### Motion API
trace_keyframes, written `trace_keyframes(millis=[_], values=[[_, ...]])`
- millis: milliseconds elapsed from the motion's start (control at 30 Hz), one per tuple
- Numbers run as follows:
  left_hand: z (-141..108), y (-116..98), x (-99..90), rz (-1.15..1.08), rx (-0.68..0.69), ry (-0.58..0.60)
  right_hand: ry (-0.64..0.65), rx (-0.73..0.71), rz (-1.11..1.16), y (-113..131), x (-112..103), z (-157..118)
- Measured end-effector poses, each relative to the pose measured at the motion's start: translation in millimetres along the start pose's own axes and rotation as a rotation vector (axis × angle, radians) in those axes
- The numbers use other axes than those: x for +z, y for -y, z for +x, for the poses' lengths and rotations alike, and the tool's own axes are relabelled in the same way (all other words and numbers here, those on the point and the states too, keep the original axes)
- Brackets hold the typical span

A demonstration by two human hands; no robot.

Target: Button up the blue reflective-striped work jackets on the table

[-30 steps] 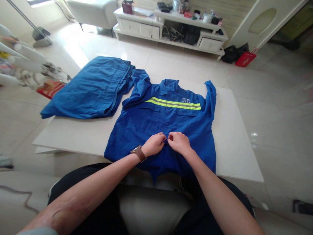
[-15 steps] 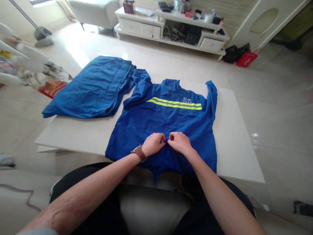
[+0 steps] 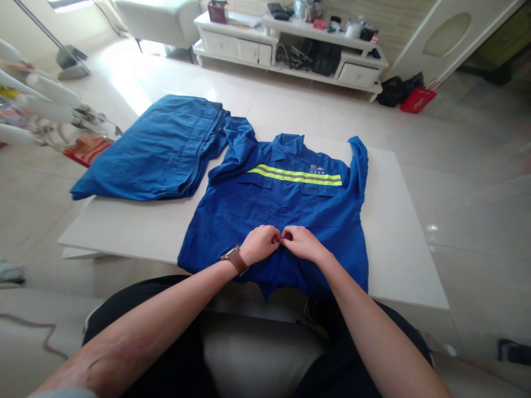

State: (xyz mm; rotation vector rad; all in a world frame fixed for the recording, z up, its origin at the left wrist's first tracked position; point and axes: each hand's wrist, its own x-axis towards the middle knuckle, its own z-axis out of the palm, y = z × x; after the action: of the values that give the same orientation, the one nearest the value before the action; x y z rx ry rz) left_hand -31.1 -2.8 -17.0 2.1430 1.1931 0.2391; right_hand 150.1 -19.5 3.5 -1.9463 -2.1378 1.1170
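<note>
A blue work jacket [image 3: 249, 207] with a yellow-green and grey reflective stripe lies front up, collar away from me. Its lower edge hangs over the near side of the white table [image 3: 398, 221]. My left hand [image 3: 262, 243], a brown-strapped watch on its wrist, pinches the jacket's front opening below the chest. My right hand [image 3: 301, 242] pinches the same spot from the other side, and the fingertips of both meet there. The fingers hide whatever small part lies between them. A button shows on the front just above the hands.
Folded blue cloth [image 3: 153, 149] lies on the table's left side. Beyond it on the left stands a machine with white thread cones [image 3: 53, 91]. A low white cabinet [image 3: 236, 47] holding various items is across the floor, with a red bag [image 3: 418, 100] to its right.
My right hand has shifted slightly left, so its fingertips now touch those of my left. The jacket's hanging lower edge has risen a little.
</note>
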Motion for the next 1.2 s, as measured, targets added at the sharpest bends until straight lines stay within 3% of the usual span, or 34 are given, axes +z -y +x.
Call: trace_keyframes(millis=[433,1200], values=[[-0.7,-0.3,-1.5,-0.031,0.006,-0.01,-0.085,-0.08,0.119,-6.8,3.2,4.7],[0.9,-3.9,-6.5,-0.059,-0.005,0.004,-0.076,-0.061,0.386,-10.4,7.1,11.7]])
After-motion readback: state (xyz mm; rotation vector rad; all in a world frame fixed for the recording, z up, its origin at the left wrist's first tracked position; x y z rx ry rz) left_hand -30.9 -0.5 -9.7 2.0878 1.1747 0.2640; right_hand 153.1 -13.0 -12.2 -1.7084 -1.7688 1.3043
